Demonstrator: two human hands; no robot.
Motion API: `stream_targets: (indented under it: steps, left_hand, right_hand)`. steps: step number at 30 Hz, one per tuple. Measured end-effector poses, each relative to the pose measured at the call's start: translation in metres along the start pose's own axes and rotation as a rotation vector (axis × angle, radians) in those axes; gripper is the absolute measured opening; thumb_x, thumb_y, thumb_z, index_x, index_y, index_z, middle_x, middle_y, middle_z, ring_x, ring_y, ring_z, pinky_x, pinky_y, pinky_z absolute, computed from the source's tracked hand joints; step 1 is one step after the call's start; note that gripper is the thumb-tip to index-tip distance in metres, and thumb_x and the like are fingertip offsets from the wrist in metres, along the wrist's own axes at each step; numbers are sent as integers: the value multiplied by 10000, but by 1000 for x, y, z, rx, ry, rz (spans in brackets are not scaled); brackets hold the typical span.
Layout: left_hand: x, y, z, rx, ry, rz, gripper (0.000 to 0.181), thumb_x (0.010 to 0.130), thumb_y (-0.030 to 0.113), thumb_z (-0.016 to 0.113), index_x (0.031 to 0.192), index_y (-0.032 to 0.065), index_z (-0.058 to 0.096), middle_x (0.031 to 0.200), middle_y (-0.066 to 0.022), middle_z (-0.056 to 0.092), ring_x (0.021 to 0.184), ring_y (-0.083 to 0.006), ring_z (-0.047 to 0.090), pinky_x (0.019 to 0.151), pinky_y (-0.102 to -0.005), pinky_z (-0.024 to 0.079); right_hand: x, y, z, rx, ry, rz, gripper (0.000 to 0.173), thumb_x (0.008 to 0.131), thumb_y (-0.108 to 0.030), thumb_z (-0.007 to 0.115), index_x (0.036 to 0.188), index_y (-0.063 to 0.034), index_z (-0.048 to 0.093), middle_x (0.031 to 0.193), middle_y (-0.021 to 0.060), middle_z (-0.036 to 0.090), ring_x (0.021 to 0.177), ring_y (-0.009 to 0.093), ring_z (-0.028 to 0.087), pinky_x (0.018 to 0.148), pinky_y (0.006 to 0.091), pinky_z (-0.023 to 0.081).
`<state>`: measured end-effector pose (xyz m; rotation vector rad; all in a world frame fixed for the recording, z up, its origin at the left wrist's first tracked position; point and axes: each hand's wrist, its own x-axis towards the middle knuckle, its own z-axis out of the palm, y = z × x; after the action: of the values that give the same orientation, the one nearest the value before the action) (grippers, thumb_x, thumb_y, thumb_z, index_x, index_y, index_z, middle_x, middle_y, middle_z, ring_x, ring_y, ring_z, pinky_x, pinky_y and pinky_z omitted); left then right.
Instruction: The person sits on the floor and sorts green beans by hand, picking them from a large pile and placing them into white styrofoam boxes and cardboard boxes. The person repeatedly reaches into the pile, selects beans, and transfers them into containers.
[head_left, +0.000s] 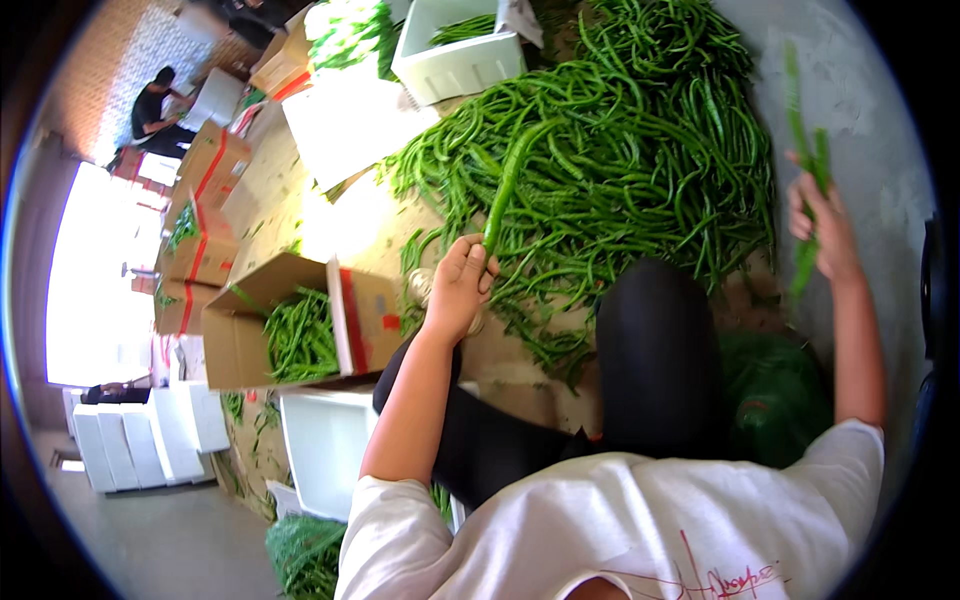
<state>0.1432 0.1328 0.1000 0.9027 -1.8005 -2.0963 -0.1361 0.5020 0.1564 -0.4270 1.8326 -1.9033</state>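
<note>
My left hand (463, 283) grips one long green chili pepper (511, 174) by its lower end, its curved length pointing up and away from me. Out to the right, my right hand (821, 221) holds a few more long green peppers (812, 161), blurred and pointing in different directions; the exact number is unclear. Before my knees spreads a large heap of long green peppers (615, 165) on the floor. My left hand is at the near left edge of this heap, while the right one is beyond its right side, over grey floor.
A cardboard box (232, 322) of peppers stands left, with a white foam box (322, 442) nearer me. Another foam box (465, 71) is behind the heap. A green mesh sack (304, 551) lies lower left. Stacked foam boxes (135, 442) and a seated person (157, 112) are farther off.
</note>
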Motion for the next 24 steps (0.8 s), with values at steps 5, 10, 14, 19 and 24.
stream_targets:
  steps: [5, 10, 14, 19, 24]
  left_hand:
    - [-136, -40, -82, 24, 524, 225, 354, 986, 233, 433, 1319, 116, 426, 897, -49, 574, 673, -86, 523, 502, -203, 410]
    - [-306, -186, -192, 971, 982, 272, 514, 981, 416, 357, 1209, -24, 492, 1003, -139, 563, 888, -265, 543, 754, -397, 462]
    - [-374, -352, -247, 950, 1371, -215, 402, 973, 304, 433, 1103, -62, 535, 987, -241, 584, 797, -362, 583, 720, -425, 489]
    - [-366, -389, -220, 1233, 1035, -594, 368, 947, 276, 467, 1104, -49, 533, 995, -233, 576, 828, -368, 577, 743, -428, 485]
    - [-357, -388, -229, 1330, 992, -592, 341, 921, 249, 502, 1105, -37, 532, 1003, -225, 568, 859, -375, 571, 766, -432, 481]
  right_hand:
    - [-185, -22, -122, -69, -45, 156, 335, 914, -301, 588, 1091, -30, 501, 758, 41, 522, 565, 99, 474, 502, 219, 408]
    - [-325, -25, -143, -180, -366, 759, 343, 864, -213, 655, 1043, 66, 565, 915, 177, 653, 802, 271, 658, 745, 377, 542]
    - [-393, 55, -179, -188, -531, 1004, 385, 892, -236, 626, 1159, 30, 550, 1110, 156, 619, 1010, 245, 605, 856, 380, 505]
    - [-405, 140, -162, -580, -156, 639, 372, 915, -218, 583, 1240, -46, 530, 1178, 110, 587, 1093, 200, 510, 966, 359, 382]
    - [-324, 172, -164, -1053, 519, -31, 363, 892, -198, 615, 1186, -5, 527, 1319, 197, 494, 1218, 352, 479, 982, 411, 395]
